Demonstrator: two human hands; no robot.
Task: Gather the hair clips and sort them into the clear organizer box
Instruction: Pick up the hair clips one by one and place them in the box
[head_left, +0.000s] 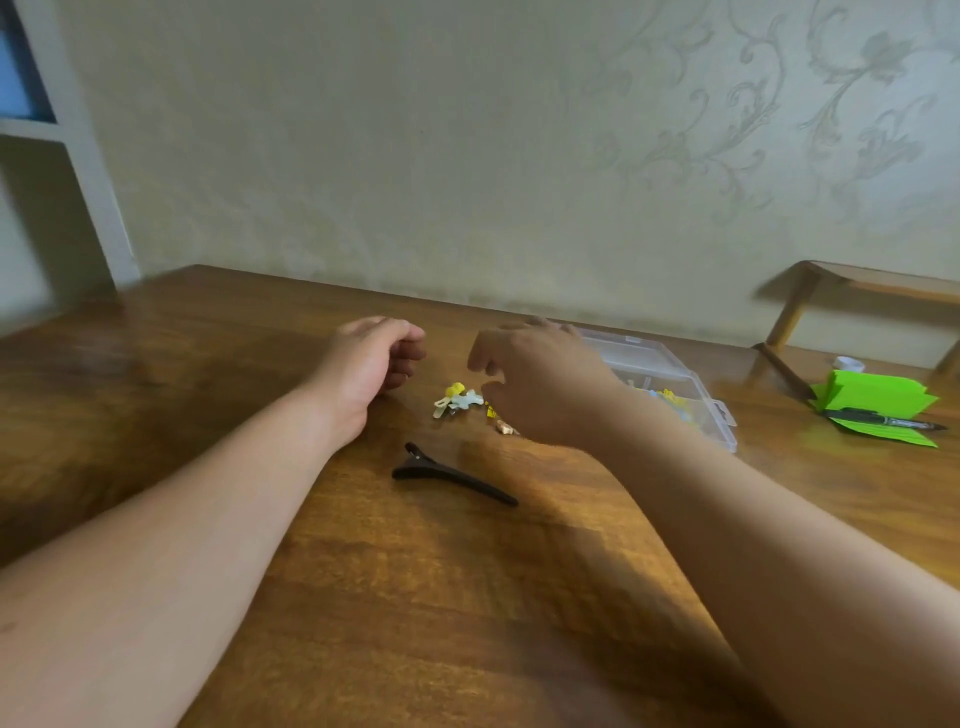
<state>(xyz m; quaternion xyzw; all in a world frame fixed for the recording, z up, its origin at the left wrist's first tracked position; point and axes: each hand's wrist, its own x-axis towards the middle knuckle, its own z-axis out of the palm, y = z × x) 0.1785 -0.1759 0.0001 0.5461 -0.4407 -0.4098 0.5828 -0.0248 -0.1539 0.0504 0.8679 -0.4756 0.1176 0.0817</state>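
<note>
A long black hair clip (452, 475) lies on the wooden table (156, 395) between my forearms. Beyond it sits a small cluster of clips: a yellow and pale blue one (457, 401) and a tan one (505, 427), partly hidden by my right hand. The clear organizer box (675, 384) stands behind my right hand, with yellow and blue clips inside. My right hand (535, 384) hovers over the cluster, fingers spread and curled downward, holding nothing visible. My left hand (371, 361) rests on the table to the left, fingers loosely curled, nothing seen in it.
Bright green folded paper (878, 402) with a black marker (883, 421) on it lies at the right. A small white object (849, 364) sits behind the paper. A wooden rack (862, 296) stands at the back right against the wall.
</note>
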